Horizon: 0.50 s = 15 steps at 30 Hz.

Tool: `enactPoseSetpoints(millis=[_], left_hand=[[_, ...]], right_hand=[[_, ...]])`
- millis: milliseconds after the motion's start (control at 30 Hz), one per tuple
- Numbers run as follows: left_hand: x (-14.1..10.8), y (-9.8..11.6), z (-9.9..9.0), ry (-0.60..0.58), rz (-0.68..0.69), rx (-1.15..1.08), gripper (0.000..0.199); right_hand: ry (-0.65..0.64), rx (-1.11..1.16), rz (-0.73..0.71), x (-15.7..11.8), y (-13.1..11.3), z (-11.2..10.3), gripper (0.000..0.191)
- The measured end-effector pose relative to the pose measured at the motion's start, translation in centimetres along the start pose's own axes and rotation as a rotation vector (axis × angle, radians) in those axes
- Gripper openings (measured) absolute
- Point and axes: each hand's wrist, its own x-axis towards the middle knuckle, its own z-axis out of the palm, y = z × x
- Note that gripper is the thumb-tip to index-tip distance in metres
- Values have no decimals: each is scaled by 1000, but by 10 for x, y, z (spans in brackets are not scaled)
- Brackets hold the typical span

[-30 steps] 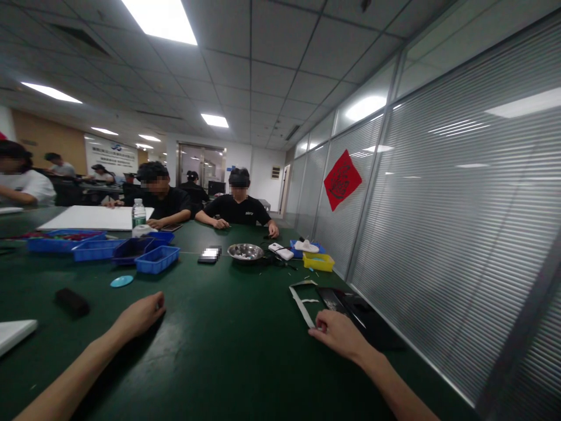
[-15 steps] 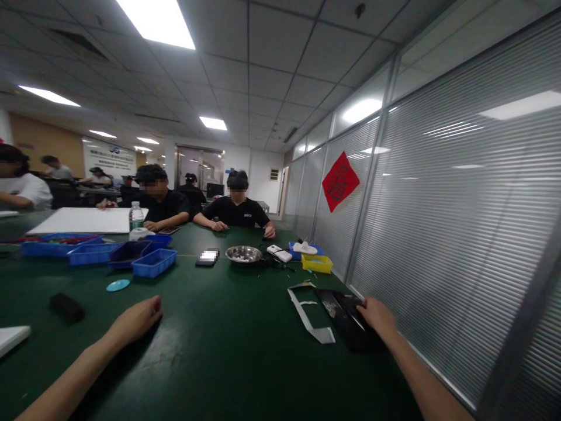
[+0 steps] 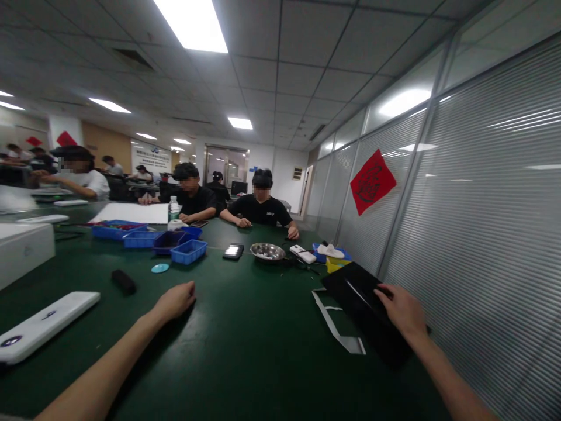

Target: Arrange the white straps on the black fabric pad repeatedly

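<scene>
My right hand pinches the edge of a thin, glossy black sheet. The sheet is tilted, its far end raised above the table; whether it is a bag or a stiff panel I cannot tell. Partly beneath it lies a bent silver-grey strip frame. Over on the left, my left hand rests on the green table with its fingers curled in, and nothing shows in it. A small black block and a light-blue disc are nearest to that hand.
Blue bins, a phone, a metal bowl, a white device and a yellow tray stand farther back. A long white device lies left. Co-workers sit across the table. A glass partition borders the right side.
The black sheet has risen and tilted in my right hand, now hiding part of the yellow tray. The view has turned left, bringing the long white device fully in. My left hand stays curled.
</scene>
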Motion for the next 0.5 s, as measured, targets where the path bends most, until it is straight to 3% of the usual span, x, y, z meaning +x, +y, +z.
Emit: enactPoseSetpoints(millis=[133, 300, 400, 500], left_hand=[[-1, 2, -2, 10, -16, -9, 13], [1, 6, 1, 28, 19, -80, 14], [2, 9, 2, 33, 46, -93, 15], [1, 15, 1, 40, 68, -140, 17]], right_hand=[[-100, 261, -199, 5, -87, 12, 32], [-348, 479, -444, -8, -195, 30, 28], [-427, 531, -518, -19, -237, 43, 30], [-465, 556, -560, -27, -262, 53, 30]])
